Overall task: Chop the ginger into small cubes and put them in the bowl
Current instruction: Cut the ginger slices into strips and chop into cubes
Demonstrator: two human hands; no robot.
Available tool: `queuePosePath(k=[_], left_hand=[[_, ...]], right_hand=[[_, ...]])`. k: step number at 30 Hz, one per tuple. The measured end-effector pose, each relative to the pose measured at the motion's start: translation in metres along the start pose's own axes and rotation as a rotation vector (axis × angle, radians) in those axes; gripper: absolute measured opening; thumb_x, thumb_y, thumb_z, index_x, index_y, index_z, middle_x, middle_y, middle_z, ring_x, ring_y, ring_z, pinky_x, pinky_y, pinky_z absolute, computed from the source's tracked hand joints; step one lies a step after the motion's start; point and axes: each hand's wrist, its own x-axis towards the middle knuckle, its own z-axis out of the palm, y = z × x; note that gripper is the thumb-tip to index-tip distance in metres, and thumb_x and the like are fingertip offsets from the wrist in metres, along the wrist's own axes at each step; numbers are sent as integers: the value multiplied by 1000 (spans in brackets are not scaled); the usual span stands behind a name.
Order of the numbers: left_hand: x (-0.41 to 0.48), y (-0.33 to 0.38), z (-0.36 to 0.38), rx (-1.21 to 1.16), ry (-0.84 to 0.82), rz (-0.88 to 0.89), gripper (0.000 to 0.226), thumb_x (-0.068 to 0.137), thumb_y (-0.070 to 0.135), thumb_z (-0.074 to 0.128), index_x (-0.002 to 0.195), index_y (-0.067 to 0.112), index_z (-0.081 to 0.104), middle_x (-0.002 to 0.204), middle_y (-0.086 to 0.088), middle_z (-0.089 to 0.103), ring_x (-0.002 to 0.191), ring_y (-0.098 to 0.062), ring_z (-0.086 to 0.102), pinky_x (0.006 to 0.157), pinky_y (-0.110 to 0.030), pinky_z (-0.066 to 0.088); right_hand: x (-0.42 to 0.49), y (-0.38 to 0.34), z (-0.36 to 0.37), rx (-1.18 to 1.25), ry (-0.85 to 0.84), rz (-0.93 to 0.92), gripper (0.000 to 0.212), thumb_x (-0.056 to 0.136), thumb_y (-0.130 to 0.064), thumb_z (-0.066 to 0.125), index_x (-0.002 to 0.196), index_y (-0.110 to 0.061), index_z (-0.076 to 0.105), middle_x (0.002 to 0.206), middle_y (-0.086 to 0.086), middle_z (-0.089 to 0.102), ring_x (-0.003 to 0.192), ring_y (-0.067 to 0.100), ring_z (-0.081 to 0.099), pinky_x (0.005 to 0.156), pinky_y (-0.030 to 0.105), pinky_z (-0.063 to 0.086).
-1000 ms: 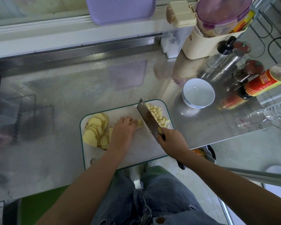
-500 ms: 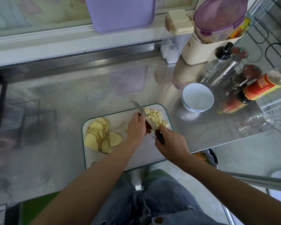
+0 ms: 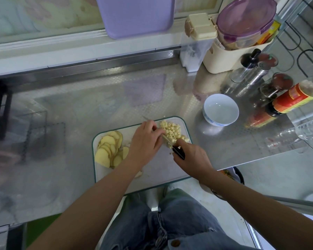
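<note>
Ginger cubes sit heaped at the far right corner of the white cutting board. The knife lies along their near-left edge, its tip poking out past the left hand. Right hand wraps the black handle, fingers curled round it. Left hand is draped over the blade, fingers bent down at the flat of it beside the cubes; whether they pinch a piece or only press the steel can't be made out from this angle. It looks like a clearing or gathering beat between cuts. To do it well: blade low and steady on the board, edge turned away from the fingertips, left fingers sweeping along the flat and never across the edge. Ginger slices lie fanned at the left end of the board, uncut, so plenty of chopping remains. White bowl stands on the steel bench just beyond the board's far right corner, with no ginger in it as far as shows. Small bits cling and scatter, so a tight pile now should make the transfer to the bowl cleaner
</note>
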Motion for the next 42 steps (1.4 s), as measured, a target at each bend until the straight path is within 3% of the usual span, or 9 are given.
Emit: queuePosePath(k=[4,8,12,17,21,28,34,38,42], left_hand=[[-2,-5,-4,0,13,76,17,93,23,56,99,11,67,94,-6,53,84,-20,51,68,-30,44],[-5,-10,-7,-219,205,-289,19,96,20,51,102,9,65,95,-6,52,84,-19,51,67,-30,45],[-17,-28,1,-163,35,-503,21,95,20,55,108,11,69,100,-7,49,93,-22,50,75,-38,46],[-28,-36,11,26,-156,-541,26,95,25,54,116,24,69,105,-6,51,99,-23,44,87,-34,39],[-25,-35,13,92,-210,-463,32,92,24,55,124,23,63,112,-4,50,104,-22,44,86,-33,42],[-27,-31,20,54,-250,-333,47,81,37,67,121,13,61,111,-7,52,102,-25,46,89,-37,43],[-30,-27,23,61,-248,-352,37,86,31,66,120,17,61,111,-4,52,103,-21,47,88,-35,45],[-33,-27,22,53,-239,-352,37,85,28,66,121,17,60,114,-6,53,103,-22,47,88,-35,45],[-34,-27,21,31,-217,-359,32,85,25,68,115,16,64,110,-5,54,99,-20,48,85,-33,46]], right_hand=[[3,-4,2,70,-36,27,17,90,-28,58,102,-17,54,79,3,64,68,24,58,63,35,50],[7,-5,3,204,0,108,13,87,-26,61,92,-21,49,67,-2,57,57,17,51,53,29,40],[8,-3,6,307,4,189,16,88,-28,61,92,-17,50,72,2,60,62,18,55,56,32,45],[0,3,12,286,-26,230,20,90,-35,61,97,-19,51,79,0,62,65,15,58,53,24,45],[-1,1,14,289,-46,263,22,90,-34,60,98,-15,51,80,4,62,68,21,60,62,38,53],[7,-3,20,62,-169,282,23,94,-35,48,101,-13,44,77,5,58,71,26,58,67,41,54],[9,-5,20,-19,-77,142,15,98,-32,46,99,-18,45,63,-3,51,55,20,53,53,32,47],[11,-11,20,-52,-115,100,17,97,-30,45,106,-16,48,68,5,58,57,23,55,56,39,51],[16,-17,23,-68,-137,105,16,97,-28,45,107,-15,48,70,5,57,60,23,55,56,36,49]])
